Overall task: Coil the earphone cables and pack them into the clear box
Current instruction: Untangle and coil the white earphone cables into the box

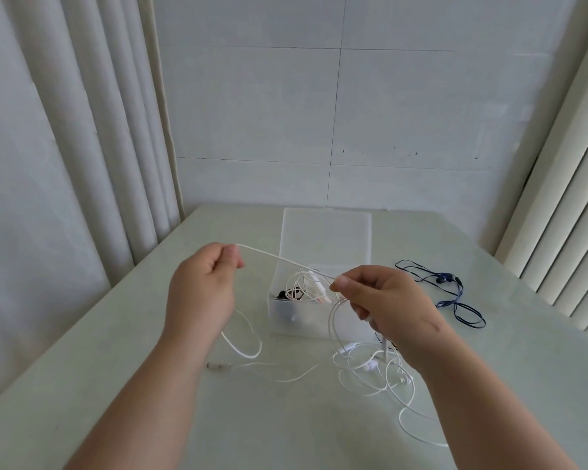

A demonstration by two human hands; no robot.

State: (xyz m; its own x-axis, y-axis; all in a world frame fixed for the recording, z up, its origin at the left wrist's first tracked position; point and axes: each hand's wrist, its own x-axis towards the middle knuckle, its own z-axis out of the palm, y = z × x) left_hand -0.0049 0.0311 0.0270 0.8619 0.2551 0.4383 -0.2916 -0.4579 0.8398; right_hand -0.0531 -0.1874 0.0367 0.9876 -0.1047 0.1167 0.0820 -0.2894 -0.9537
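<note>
A white earphone cable (279, 257) is stretched taut between my two hands above the table. My left hand (204, 286) pinches one end of that stretch, and slack cable drops below it to the table with a small plug end (219, 366) lying loose. My right hand (387, 303) pinches the other end and holds a few hanging loops. Behind the hands stands the clear box (323, 320), open, with coiled white and dark earphones (302, 290) inside. A dark blue earphone cable (452, 296) lies uncoiled to the box's right.
More loose white cable with an inline remote (374, 364) lies tangled on the pale table (116, 385) below my right hand. The box's lid (326, 232) is tipped back behind it. Curtains hang at left, blinds at right, a white wall beyond.
</note>
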